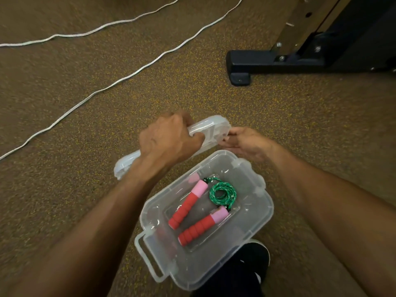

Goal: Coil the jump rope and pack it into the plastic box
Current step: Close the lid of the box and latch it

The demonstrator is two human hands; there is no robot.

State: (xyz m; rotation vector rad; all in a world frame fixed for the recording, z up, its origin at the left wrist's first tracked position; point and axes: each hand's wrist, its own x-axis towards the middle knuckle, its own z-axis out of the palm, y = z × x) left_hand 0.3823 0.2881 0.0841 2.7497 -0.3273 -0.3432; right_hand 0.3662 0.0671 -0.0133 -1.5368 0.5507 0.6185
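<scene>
A clear plastic box [260, 213] stands open on the floor in the lower middle of the head view. Inside lies the jump rope: a green coil [222, 192] and two red and pink foam handles [188, 203], side by side. Just beyond the box, the clear lid [211, 130] is held tilted above the floor. My left hand [169, 140] grips the lid from above near its middle. My right hand [244, 142] pinches the lid's right end. Part of the lid is hidden behind my left wrist.
A white cord [120, 81] runs across the speckled brown floor at the left and back. A black metal equipment foot [252, 63] sits at the back right. A black shoe [246, 269] is at the bottom, touching the box's near corner.
</scene>
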